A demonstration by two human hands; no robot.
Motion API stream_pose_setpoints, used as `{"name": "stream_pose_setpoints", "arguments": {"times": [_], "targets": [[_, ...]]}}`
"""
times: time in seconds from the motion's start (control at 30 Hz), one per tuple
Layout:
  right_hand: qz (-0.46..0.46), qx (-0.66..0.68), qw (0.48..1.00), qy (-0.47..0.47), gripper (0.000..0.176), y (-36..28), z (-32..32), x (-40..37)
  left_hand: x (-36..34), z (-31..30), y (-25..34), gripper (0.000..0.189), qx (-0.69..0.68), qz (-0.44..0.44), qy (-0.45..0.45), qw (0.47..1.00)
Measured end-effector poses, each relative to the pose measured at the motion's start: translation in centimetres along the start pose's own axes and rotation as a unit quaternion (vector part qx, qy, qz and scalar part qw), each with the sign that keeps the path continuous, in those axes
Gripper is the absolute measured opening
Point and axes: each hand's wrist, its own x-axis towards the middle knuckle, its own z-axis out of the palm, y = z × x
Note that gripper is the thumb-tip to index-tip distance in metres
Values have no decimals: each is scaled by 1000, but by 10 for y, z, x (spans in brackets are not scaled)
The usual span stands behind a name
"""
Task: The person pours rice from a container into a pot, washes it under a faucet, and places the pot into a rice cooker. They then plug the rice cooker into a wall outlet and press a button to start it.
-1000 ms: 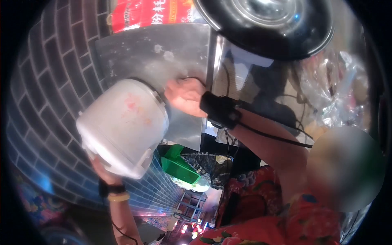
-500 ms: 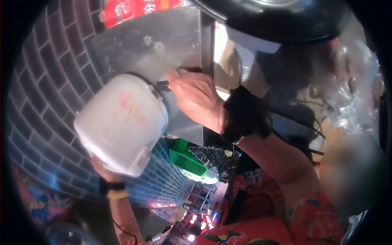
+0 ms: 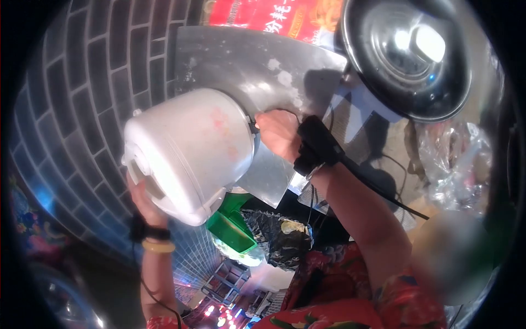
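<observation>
A white rice cooker (image 3: 192, 148) with faded red marks is tilted on its side, its lid end toward the lower left. My left hand (image 3: 145, 200) grips it at the lid end by the handle, the fingers partly hidden behind it. At the cooker's base end, my right hand (image 3: 278, 131) is closed, its fingertips pinching a small black plug-like piece (image 3: 252, 125) against the cooker. Beneath the right hand and the cooker's base lies a metal sheet-like surface (image 3: 219, 60) with whitish smudges.
A dark brick-pattern wall (image 3: 82, 109) stands close on the left. A large black pan or lid (image 3: 378, 71) is at upper right, beside a red printed packet (image 3: 246, 13). Clear plastic bags (image 3: 457, 159) lie at right. Below are a green bin (image 3: 233, 225) and a black bag (image 3: 279, 236).
The view has shifted, so the scene sits further right and the black round lid shows more fully. The cooker has turned, showing more of its lid end; both hands stay on it.
</observation>
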Motion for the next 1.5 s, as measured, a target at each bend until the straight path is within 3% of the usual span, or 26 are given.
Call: {"name": "stream_pose_setpoints", "arguments": {"times": [0.07,0.2,0.27,0.4,0.47,0.57,1.07,1.13,1.33,1.5], "targets": [[-79,45,991,93,10,6,5,-2,-2,3,2,52,-1,1,-1,1000],[-26,-24,999,9,9,-5,3,-8,-3,9,10,54,38,-4,-8,999],[-75,19,992,101,10,6,29,-11,-1,7,8,55,50,1,-10,999],[-73,67,982,163,3,-4,4,-18,-2,7,9,55,79,13,-15,997],[-228,-36,950,212,3,12,14,-10,-2,7,8,55,106,25,-20,994],[-290,-104,932,188,6,15,-14,-5,-2,4,4,55,82,18,-18,996],[-331,-81,919,201,7,26,-9,7,-2,6,5,53,22,-3,-40,999],[-336,-64,920,192,6,28,-10,7,-1,5,2,47,35,17,-36,999],[-318,-47,915,246,6,23,-7,9,0,1,1,52,38,11,-40,998],[-315,-40,928,193,6,25,-9,4,1,-4,-2,53,44,12,-53,998]]}}
